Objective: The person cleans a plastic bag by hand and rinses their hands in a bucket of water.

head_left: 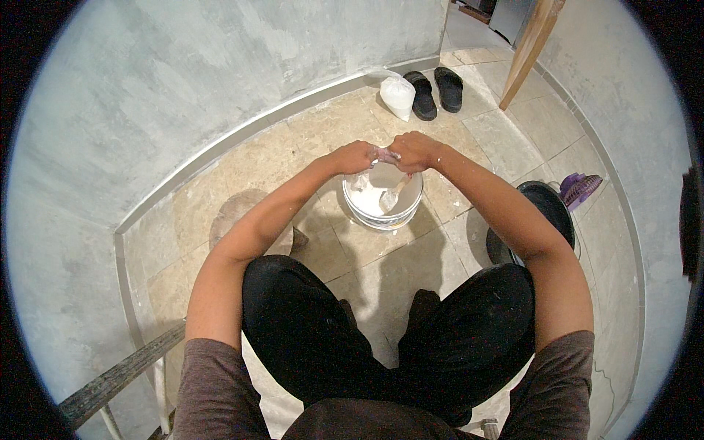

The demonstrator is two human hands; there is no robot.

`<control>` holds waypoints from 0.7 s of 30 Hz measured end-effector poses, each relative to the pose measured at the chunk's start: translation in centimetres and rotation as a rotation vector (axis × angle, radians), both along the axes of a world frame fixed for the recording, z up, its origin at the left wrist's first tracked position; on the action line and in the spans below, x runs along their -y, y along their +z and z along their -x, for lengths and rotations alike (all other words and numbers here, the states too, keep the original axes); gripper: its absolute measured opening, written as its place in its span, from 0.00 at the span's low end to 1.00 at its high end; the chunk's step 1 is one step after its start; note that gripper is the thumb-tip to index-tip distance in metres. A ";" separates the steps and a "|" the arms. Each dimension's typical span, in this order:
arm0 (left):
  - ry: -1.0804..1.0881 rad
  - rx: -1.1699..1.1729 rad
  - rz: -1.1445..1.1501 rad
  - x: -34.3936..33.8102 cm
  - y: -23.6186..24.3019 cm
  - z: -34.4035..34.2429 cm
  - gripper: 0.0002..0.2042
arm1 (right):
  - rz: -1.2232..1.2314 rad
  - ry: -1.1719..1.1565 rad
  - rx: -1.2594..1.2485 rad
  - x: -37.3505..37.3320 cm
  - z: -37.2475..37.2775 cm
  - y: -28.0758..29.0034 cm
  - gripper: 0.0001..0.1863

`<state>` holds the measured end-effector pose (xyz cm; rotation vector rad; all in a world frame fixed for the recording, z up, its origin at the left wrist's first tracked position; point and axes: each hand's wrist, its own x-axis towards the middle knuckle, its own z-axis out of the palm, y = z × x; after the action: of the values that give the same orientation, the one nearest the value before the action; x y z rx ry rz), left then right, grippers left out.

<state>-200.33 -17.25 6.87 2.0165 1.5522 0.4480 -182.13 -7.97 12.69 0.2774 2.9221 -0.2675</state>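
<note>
Both my arms reach forward over a white bucket (383,222) on the tiled floor. White paint-like stuff (367,199) lies inside it, and a paintbrush (391,198) leans in with its bristle end down and its handle toward the right rim. Above the bucket's far rim, my left hand (356,157) and my right hand (415,151) are closed close together. Between them stretches a small crumpled pinkish-white piece (384,155), gripped at each end; its kind is not clear. White smears show on my fingers.
Beyond the bucket stand a clear plastic bag of white stuff (397,97) and black slippers (422,97). At right is a black bucket (548,199) beside a purple ridged object (579,189). A round stool (233,213) and a wooden rail (125,374) are left.
</note>
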 end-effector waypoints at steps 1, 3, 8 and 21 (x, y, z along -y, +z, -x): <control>-0.029 -0.008 -0.033 0.0 -0.2 0.2 0.18 | -0.024 0.002 -0.036 -0.4 0.0 -0.6 0.13; -0.028 -0.032 -0.028 0.1 -0.4 0.4 0.18 | -0.049 0.011 -0.038 -0.6 0.1 -1.0 0.13; -0.035 -0.016 -0.010 0.4 1.0 -0.9 0.19 | -0.054 0.030 0.031 -1.3 -0.5 -1.0 0.13; 0.014 -0.139 0.143 0.8 -0.9 0.6 0.18 | -0.044 0.106 -0.016 -1.4 -0.2 -1.0 0.15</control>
<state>-200.91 -18.03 5.95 1.9630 1.6333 0.1992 -181.92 -6.59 11.66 0.1264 2.9498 -0.1902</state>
